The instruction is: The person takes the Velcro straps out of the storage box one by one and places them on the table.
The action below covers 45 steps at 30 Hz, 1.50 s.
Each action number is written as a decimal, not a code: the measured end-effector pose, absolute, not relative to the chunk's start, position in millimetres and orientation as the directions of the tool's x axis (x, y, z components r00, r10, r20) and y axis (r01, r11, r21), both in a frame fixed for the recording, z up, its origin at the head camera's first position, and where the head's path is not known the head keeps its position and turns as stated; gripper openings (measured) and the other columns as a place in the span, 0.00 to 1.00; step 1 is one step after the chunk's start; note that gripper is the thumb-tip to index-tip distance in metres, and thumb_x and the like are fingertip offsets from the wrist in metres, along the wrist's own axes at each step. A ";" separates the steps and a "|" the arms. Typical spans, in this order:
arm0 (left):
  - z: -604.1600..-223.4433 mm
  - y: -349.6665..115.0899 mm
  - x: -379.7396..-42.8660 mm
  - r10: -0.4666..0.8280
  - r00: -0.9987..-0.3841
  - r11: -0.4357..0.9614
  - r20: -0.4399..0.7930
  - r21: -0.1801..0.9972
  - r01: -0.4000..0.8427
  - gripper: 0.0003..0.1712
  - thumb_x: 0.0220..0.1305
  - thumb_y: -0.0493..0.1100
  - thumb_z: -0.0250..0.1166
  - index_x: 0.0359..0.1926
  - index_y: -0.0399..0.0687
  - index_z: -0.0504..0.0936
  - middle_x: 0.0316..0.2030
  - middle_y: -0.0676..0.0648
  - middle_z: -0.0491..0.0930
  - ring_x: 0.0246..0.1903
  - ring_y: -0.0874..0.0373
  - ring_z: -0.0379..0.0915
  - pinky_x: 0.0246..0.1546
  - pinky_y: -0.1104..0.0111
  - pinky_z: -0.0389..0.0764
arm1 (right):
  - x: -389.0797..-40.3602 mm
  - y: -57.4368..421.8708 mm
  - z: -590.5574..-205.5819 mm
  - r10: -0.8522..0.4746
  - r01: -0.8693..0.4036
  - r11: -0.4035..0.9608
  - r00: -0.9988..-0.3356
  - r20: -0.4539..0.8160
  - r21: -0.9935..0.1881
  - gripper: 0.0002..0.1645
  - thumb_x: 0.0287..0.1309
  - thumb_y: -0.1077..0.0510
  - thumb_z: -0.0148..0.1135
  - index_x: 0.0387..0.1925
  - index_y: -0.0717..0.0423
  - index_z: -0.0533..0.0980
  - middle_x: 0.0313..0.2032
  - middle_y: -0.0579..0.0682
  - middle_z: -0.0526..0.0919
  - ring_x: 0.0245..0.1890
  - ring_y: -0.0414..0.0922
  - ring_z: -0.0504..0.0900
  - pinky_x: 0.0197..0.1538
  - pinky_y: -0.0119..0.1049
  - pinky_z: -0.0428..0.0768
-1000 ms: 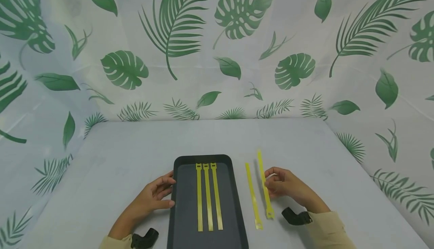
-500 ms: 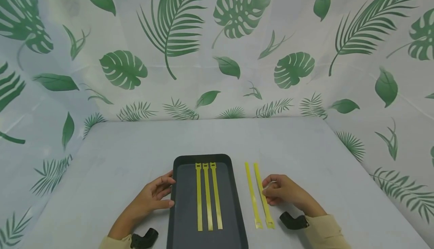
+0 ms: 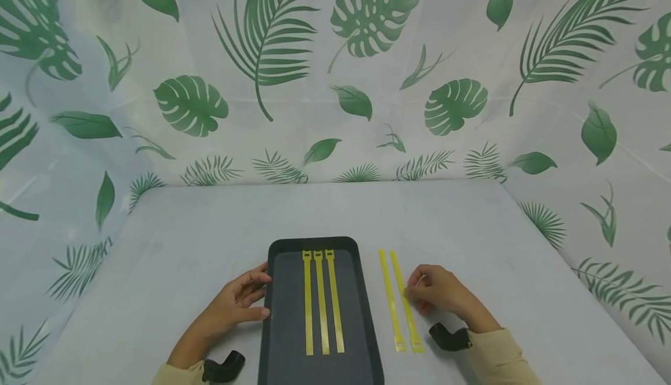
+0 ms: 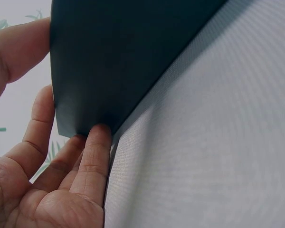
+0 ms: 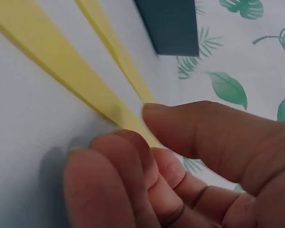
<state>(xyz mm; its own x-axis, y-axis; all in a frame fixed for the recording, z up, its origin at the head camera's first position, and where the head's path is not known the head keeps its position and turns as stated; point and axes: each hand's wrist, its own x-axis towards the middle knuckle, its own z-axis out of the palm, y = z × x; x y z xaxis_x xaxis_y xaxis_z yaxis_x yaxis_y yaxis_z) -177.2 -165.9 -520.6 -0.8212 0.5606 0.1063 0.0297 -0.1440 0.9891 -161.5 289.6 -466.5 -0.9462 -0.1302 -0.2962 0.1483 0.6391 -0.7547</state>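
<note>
A dark grey tray (image 3: 283,321) lies in the middle of the table in the head view. On its floor three yellow cable ties (image 3: 322,309) with slotted heads lie side by side, heads away from me. My left hand (image 3: 236,306) touches the tray's left side with spread fingers; the left wrist view shows fingertips (image 4: 99,135) against the dark outer wall. Right of the tray two more ties lie almost parallel, heads toward me. My right hand (image 3: 442,292) pinches the outer tie (image 3: 398,271) near its middle, thumb and forefinger around it. The inner tie (image 3: 389,295) lies untouched.
A white cloth covers the table (image 3: 209,222). Behind it and at both sides hangs a white curtain (image 3: 393,158) printed with green leaves. Black curved devices (image 3: 224,367) sit at both wrists, by the beige sleeves.
My right hand has lowered the outer tie from a raised, tilted position to lie beside the inner one, then shifted it slightly left. The left hand and tray have stayed put.
</note>
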 end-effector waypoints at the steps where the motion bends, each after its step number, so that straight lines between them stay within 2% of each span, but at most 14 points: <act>1: -520.6 -166.0 -177.3 0.560 -0.821 -0.144 0.107 0.989 0.031 0.33 0.67 0.32 0.75 0.63 0.17 0.67 0.81 0.17 0.40 0.73 0.70 0.66 0.71 0.75 0.73 | -162.5 289.5 -465.6 -0.127 0.139 0.649 -0.949 -0.287 -0.748 0.09 0.67 0.62 0.71 0.39 0.60 0.77 0.23 0.48 0.81 0.23 0.45 0.82 0.28 0.36 0.82; 5: -520.6 -166.5 -178.1 0.562 -0.821 -0.147 0.104 0.989 0.025 0.33 0.67 0.32 0.75 0.63 0.17 0.67 0.81 0.17 0.40 0.72 0.71 0.67 0.70 0.75 0.73 | -166.3 288.6 -461.2 -0.148 0.120 0.636 -0.951 -0.273 -0.762 0.09 0.69 0.60 0.70 0.41 0.60 0.78 0.24 0.49 0.81 0.23 0.45 0.80 0.27 0.36 0.80; 11: -519.9 -167.1 -178.6 0.574 -0.813 -0.142 0.099 0.990 0.020 0.35 0.68 0.32 0.75 0.64 0.16 0.66 0.81 0.17 0.38 0.72 0.70 0.66 0.70 0.75 0.73 | -172.0 285.0 -454.1 -0.206 0.101 0.577 -0.942 -0.264 -0.811 0.11 0.70 0.61 0.69 0.46 0.64 0.78 0.29 0.50 0.81 0.28 0.46 0.82 0.31 0.37 0.85; 16: -519.4 -167.2 -177.6 0.572 -0.815 -0.143 0.095 0.990 0.015 0.35 0.67 0.32 0.75 0.64 0.15 0.66 0.80 0.16 0.38 0.73 0.68 0.67 0.70 0.75 0.73 | -179.0 277.7 -448.1 -0.285 0.027 0.524 -0.936 -0.206 -0.851 0.13 0.71 0.63 0.69 0.49 0.68 0.77 0.31 0.52 0.82 0.30 0.49 0.85 0.34 0.38 0.89; 19: -519.3 -167.6 -177.3 0.569 -0.817 -0.138 0.091 0.990 0.015 0.35 0.67 0.32 0.75 0.64 0.15 0.66 0.80 0.17 0.39 0.77 0.55 0.66 0.71 0.75 0.73 | -184.7 272.6 -445.1 -0.336 -0.030 0.504 -0.928 -0.164 -0.863 0.13 0.72 0.63 0.68 0.50 0.69 0.77 0.32 0.54 0.83 0.31 0.52 0.86 0.34 0.38 0.90; 23: -519.1 -168.0 -177.4 0.566 -0.820 -0.126 0.087 0.992 0.018 0.35 0.67 0.33 0.75 0.64 0.16 0.66 0.81 0.17 0.39 0.80 0.31 0.54 0.71 0.74 0.73 | -192.6 264.8 -441.1 -0.398 -0.098 0.482 -0.910 -0.118 -0.870 0.15 0.73 0.64 0.67 0.52 0.72 0.77 0.33 0.55 0.83 0.32 0.54 0.86 0.35 0.38 0.90; 26: -519.3 -168.0 -177.9 0.565 -0.820 -0.122 0.089 0.992 0.023 0.35 0.67 0.33 0.75 0.63 0.16 0.67 0.81 0.17 0.40 0.79 0.23 0.48 0.71 0.74 0.73 | -197.3 258.5 -438.3 -0.433 -0.144 0.473 -0.897 -0.087 -0.869 0.16 0.73 0.64 0.67 0.53 0.73 0.77 0.34 0.53 0.82 0.32 0.55 0.87 0.36 0.39 0.91; 31: -520.6 -167.5 -179.0 0.568 -0.818 -0.125 0.089 0.992 0.022 0.36 0.67 0.34 0.76 0.64 0.16 0.66 0.81 0.17 0.40 0.78 0.21 0.49 0.71 0.74 0.73 | -203.6 250.2 -436.1 -0.481 -0.224 0.467 -0.876 -0.033 -0.855 0.14 0.72 0.66 0.66 0.53 0.73 0.78 0.37 0.53 0.83 0.34 0.56 0.86 0.36 0.42 0.91; 37: -522.6 -167.8 -180.6 0.572 -0.815 -0.124 0.095 0.992 0.029 0.37 0.68 0.35 0.76 0.64 0.16 0.66 0.80 0.17 0.40 0.78 0.19 0.43 0.71 0.75 0.72 | -211.9 241.9 -435.4 -0.518 -0.276 0.455 -0.855 0.000 -0.847 0.11 0.71 0.68 0.66 0.51 0.71 0.80 0.45 0.62 0.86 0.39 0.45 0.85 0.34 0.39 0.86; 42: -523.7 -168.1 -180.0 0.573 -0.815 -0.116 0.086 0.993 0.023 0.38 0.68 0.36 0.77 0.64 0.16 0.65 0.80 0.16 0.39 0.78 0.18 0.43 0.71 0.75 0.72 | -217.0 234.0 -435.6 -0.557 -0.317 0.433 -0.830 0.027 -0.844 0.10 0.71 0.69 0.66 0.51 0.70 0.82 0.50 0.67 0.85 0.41 0.42 0.84 0.44 0.35 0.86; 45: -523.7 -167.3 -179.2 0.573 -0.815 -0.113 0.084 0.993 0.022 0.39 0.68 0.37 0.77 0.64 0.16 0.66 0.80 0.16 0.40 0.77 0.17 0.45 0.71 0.74 0.72 | -218.5 229.8 -436.8 -0.585 -0.344 0.414 -0.810 0.043 -0.843 0.10 0.72 0.70 0.66 0.51 0.70 0.82 0.51 0.67 0.85 0.41 0.42 0.84 0.47 0.36 0.86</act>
<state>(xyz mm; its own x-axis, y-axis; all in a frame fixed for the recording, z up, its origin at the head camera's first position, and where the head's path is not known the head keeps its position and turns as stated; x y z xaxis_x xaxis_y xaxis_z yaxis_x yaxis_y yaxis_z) -179.2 -167.3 -523.7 -0.8154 0.5728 0.0837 0.0224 -0.1133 0.9933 -218.5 229.8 -436.8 -0.8101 -0.5847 0.0428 -0.3435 0.4143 -0.8428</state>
